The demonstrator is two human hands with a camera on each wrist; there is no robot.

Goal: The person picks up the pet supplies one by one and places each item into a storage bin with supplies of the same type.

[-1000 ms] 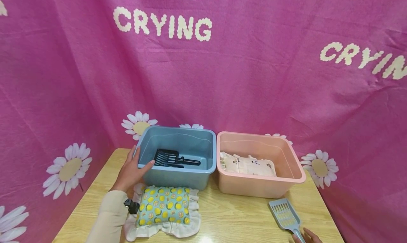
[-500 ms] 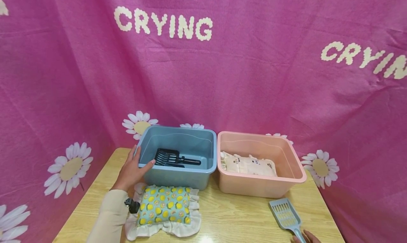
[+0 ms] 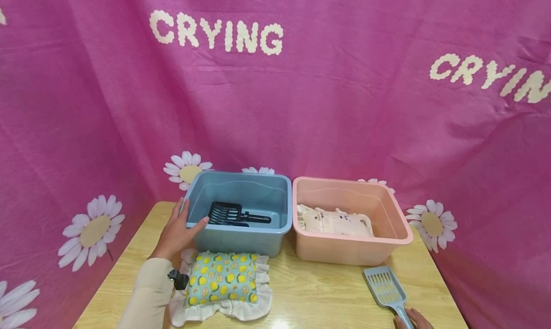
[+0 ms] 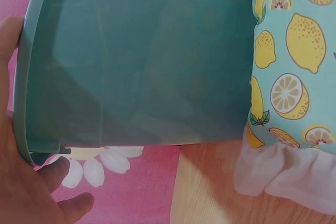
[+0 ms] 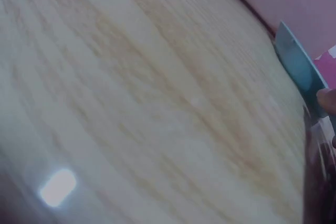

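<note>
My left hand (image 3: 177, 233) rests against the front left corner of a blue plastic bin (image 3: 245, 245), thumb at the front rim and fingers stretched along its left side. Inside the bin lies a black slotted litter scoop (image 3: 258, 218), partly behind the front wall. In the left wrist view the hand (image 4: 23, 182) touches the bin's rim. At the lower right, my right hand (image 3: 416, 320), mostly cut off by the frame, holds the handle of a grey-blue litter scoop (image 3: 385, 288). The right wrist view shows only a fingertip (image 5: 326, 99) at the scoop's edge (image 5: 298, 61).
A frilled lemon-print cushion (image 3: 224, 277) lies before the blue bin. To the right stands a pink bin (image 3: 344, 251) with a cream cushion (image 3: 337, 223) inside. All rest on a wooden table (image 3: 318, 295), enclosed by a pink flowered cloth (image 3: 336, 104).
The head view shifts slightly. Both hands, the bins and the grey-blue litter scoop stay practically where they were.
</note>
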